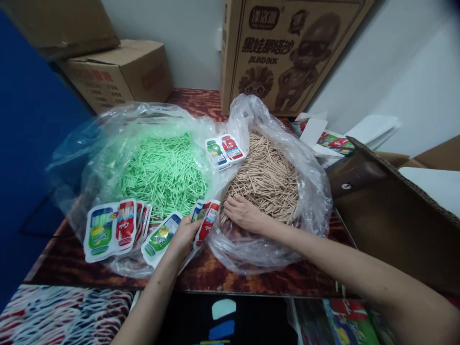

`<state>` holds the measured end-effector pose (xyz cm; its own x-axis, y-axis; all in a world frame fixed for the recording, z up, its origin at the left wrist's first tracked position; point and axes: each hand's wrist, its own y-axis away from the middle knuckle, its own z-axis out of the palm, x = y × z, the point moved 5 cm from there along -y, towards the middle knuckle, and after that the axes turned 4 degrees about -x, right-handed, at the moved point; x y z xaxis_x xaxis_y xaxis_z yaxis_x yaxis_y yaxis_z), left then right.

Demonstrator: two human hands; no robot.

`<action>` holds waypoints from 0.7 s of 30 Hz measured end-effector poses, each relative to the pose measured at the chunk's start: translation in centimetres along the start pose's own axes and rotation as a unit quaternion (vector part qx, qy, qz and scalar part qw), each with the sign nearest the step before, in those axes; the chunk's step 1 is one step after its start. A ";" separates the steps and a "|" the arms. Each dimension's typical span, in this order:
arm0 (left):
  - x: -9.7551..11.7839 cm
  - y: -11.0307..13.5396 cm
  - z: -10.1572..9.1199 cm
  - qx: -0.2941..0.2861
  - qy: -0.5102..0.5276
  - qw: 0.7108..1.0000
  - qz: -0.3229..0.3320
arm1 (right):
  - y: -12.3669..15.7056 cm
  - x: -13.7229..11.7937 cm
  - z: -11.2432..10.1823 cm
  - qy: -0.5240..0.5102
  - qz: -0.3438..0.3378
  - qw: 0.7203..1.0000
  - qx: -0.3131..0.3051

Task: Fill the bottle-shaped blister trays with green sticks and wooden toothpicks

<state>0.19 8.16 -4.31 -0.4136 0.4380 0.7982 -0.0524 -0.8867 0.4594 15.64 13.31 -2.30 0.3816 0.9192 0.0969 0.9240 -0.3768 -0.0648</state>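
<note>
Lower center, my left hand [185,235]: thumb and fingers closed on a red-and-blue Cola pack [207,224], narrow grip. There's a green lemon-print panel [161,237] just left of it, can't tell if it's the same piece.
Right hand [243,213], just right of center: fingers bent down at the left edge of the brown sticks [268,177]. Can't tell if any are pinched, my knuckles hide it.
Brown sticks: big loose heap right of center, in an open clear bag [313,184].
Green sticks [167,172]: another loose pile left of center, in its own clear plastic bag [97,146].
Packs: overlapping bunch of green-and-red packs [110,231] at lower left, plus a twin-bottle pack [225,150] up between the two heaps.
Cardboard: tall BLIND BOX carton [283,52] at upper right of center, smaller box [143,72] at upper left, open carton [395,235] on the right.
Table [61,261]: dark reddish-brown pattern, under both bags.
</note>
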 end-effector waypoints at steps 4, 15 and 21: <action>0.0 0.2 -0.1 -0.012 -0.019 1.000 0.008 | 0.1 0.5 -0.2 0.002 -0.021 1.000 0.003; -0.9 1.7 -0.1 -0.076 -0.141 0.986 0.037 | 1.4 1.2 0.6 0.043 -0.045 0.998 0.007; -0.4 1.8 0.8 -0.096 -0.236 0.958 0.135 | 1.3 2.3 1.4 0.080 -0.060 0.995 0.024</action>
<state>0.97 6.55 -3.50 0.0191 0.1671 0.9858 -0.1856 -0.9682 0.1677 17.70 15.10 -3.54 0.2715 0.9255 0.2642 0.9623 -0.2565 -0.0904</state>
